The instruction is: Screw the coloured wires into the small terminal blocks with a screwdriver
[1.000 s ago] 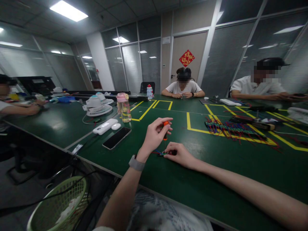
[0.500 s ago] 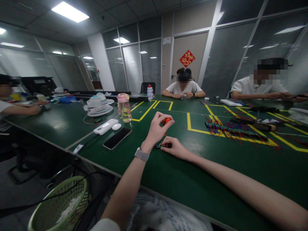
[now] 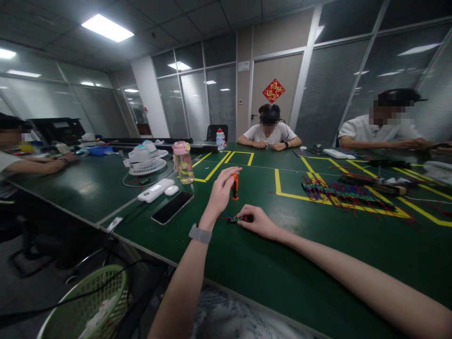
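An orange-and-black screwdriver [image 3: 235, 187] stands upright with its thin shaft pointing down. My left hand [image 3: 221, 190], with a grey watch band at its wrist, steadies the handle from the left; its fingers stretch past the top and its thumb is not clearly visible. At the shaft's lower end lies a small green circuit board [image 3: 233, 220] with thin wires on its left. My right hand [image 3: 254, 220] rests on the table and pinches the board's right side between thumb and fingers. Whether the screwdriver tip sits in a screw is too small to tell.
On the green table [image 3: 282, 263] a phone [image 3: 173, 207], a white power bank [image 3: 155, 190], a pink-lidded bottle [image 3: 182, 162] and white fans [image 3: 146, 160] are at left. Wired boards [image 3: 348, 195] lie at right. Several people sit around. A green basket [image 3: 84, 301] stands below.
My left hand has gone from curled fingertips around the orange handle to stretched fingers beside it, shifting slightly left. The screwdriver's handle and shaft now show. My right hand stays at the board.
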Tool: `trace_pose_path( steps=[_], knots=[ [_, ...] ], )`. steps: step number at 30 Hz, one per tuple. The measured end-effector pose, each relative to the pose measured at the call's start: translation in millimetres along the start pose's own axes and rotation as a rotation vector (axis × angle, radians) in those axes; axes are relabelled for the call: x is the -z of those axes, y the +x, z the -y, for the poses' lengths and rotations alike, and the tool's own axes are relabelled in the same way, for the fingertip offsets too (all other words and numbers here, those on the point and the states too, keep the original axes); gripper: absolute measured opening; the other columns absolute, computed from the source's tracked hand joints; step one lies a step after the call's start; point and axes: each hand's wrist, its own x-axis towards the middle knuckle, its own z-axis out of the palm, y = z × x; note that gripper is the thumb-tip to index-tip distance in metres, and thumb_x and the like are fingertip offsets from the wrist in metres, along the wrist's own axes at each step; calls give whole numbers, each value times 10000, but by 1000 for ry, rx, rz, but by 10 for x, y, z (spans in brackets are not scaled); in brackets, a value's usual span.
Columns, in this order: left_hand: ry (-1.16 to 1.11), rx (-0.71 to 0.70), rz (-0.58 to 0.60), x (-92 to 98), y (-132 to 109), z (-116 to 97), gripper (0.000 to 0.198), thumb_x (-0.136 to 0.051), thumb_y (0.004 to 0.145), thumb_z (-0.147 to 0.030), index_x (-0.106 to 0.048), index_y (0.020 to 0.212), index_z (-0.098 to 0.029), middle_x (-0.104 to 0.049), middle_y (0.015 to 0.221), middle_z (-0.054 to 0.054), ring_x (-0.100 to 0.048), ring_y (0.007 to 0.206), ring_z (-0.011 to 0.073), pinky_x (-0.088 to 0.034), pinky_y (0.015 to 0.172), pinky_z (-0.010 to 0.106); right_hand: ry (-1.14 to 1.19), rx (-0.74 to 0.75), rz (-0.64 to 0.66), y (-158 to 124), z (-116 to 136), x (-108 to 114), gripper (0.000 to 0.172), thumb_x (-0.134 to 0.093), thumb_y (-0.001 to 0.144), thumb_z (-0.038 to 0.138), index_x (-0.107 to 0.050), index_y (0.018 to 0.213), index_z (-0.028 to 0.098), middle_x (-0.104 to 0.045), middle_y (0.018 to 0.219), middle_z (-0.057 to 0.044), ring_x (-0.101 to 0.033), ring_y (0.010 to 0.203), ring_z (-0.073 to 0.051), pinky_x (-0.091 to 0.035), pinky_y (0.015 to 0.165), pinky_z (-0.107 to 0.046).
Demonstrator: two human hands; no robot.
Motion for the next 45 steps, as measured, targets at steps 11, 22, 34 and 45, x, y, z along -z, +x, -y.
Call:
trace_pose_path(
  steps=[11, 22, 34, 45],
  knots=[
    [72, 2, -14, 22, 0, -32, 234, -555, 841, -336, -679, 984, -200, -571, 1107, 73, -575, 985, 159, -493, 800, 258, -2, -6, 8, 3, -15, 4, 140, -640, 758, 183, -714, 874, 156, -592, 816, -35, -535, 674, -115, -448, 628, -246],
    [3, 32, -14, 37, 6, -6, 254, -545, 844, -330, -672, 1024, -203, -578, 1133, 76, -582, 979, 163, -500, 799, 273, 4, -1, 6, 0, -13, 5, 135, -636, 764, 205, -711, 866, 158, -586, 810, -33, -536, 664, -116, -451, 620, -250],
    [61, 1, -22, 16, 1, 5, 256, -544, 849, -342, -678, 1024, -212, -582, 1120, 77, -563, 1038, 175, -482, 843, 282, 10, -2, 4, 5, -12, 1, 134, -643, 762, 203, -708, 869, 154, -587, 808, -32, -530, 667, -114, -455, 634, -253],
    [43, 10, -28, 16, -3, -12, 224, -563, 835, -330, -675, 981, -204, -575, 1117, 71, -562, 1017, 171, -479, 846, 285, 15, -4, 17, -2, 1, 10, 134, -630, 769, 206, -707, 863, 148, -585, 816, -36, -532, 666, -116, -448, 623, -251]
  ],
)
